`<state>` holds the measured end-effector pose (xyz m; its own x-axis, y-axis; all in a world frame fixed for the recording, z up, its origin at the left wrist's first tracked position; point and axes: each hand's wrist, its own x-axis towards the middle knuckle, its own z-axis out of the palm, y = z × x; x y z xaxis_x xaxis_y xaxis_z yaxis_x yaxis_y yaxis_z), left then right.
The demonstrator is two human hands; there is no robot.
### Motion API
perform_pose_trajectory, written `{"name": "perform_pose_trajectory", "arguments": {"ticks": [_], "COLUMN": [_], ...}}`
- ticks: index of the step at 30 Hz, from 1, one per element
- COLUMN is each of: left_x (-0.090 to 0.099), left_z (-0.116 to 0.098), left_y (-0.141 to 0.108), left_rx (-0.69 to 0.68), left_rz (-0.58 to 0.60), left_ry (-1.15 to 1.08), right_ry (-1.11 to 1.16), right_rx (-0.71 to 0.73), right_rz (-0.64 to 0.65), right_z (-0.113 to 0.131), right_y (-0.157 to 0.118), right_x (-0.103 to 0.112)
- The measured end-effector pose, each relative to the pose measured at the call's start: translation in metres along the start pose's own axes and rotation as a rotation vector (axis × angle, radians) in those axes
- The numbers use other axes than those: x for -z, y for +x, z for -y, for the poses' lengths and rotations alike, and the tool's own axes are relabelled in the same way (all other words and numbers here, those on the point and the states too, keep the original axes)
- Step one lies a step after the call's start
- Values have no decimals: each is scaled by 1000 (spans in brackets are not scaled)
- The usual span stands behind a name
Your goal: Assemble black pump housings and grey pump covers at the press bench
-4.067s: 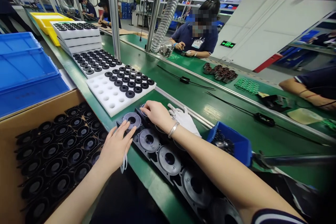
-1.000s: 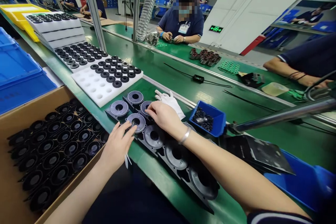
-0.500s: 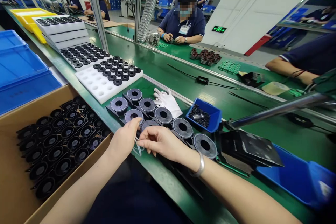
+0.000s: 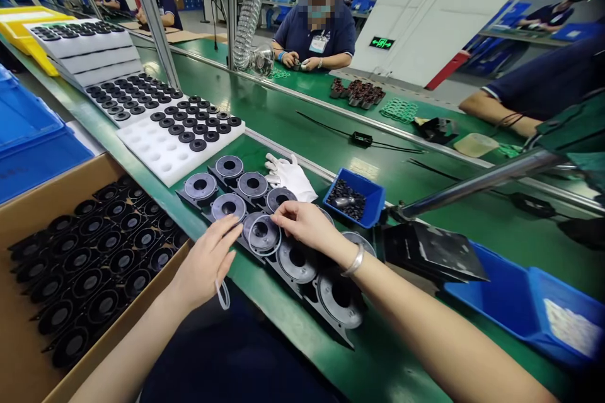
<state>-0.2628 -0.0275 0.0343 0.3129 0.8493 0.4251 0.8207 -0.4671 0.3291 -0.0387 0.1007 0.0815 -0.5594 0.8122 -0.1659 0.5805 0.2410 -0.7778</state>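
Two rows of black housings with round grey faces (image 4: 297,259) lie on the green bench. My right hand (image 4: 300,220) pinches the edge of a thin pale ring (image 4: 278,240) over one housing in the near row. My left hand (image 4: 208,258) is at the ring's left side, over the bench edge, its fingers bent around more pale rings (image 4: 223,295) that hang below the palm. A white glove (image 4: 290,177) lies behind the housings, and a blue bin of small black parts (image 4: 377,201) stands to its right.
White foam trays (image 4: 177,167) with black discs are at the left. A cardboard box (image 4: 28,334) of black housings stands at the lower left. A metal arm (image 4: 472,184) and blue bins (image 4: 501,302) are at the right. A person (image 4: 314,28) works across the bench.
My hands have moved apart. My right hand now has one ring over a housing; my left keeps the other rings. The view has shifted slightly.
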Motion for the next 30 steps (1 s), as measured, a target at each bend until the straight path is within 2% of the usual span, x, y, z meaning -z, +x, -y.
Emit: {"name": "perform_pose_trajectory", "arguments": {"ticks": [3,5,9,13,22,30], "left_x": [-9,-15,-21,-19,-17,-19], "left_z": [-2,-3,1,4,1,-1], "left_y": [0,0,-2,-3,-2,0], "left_rx": [-187,-230,-204,-209,-245,-250], "left_rz": [112,135,96,98,180,184], "left_ry": [74,110,124,111,76,74], "right_ry": [-56,-112,-186,-204,-276,-387], "right_rx": [95,158,178,184,190,198], "right_rz": [-30,-57,-61,-64,-23,-22], "right_z": [-4,-3,-2,-4,0,4], "right_y": [9,15,28,36,30,32], "right_x": [-6,-10,-14,-15,-5,-8]}}
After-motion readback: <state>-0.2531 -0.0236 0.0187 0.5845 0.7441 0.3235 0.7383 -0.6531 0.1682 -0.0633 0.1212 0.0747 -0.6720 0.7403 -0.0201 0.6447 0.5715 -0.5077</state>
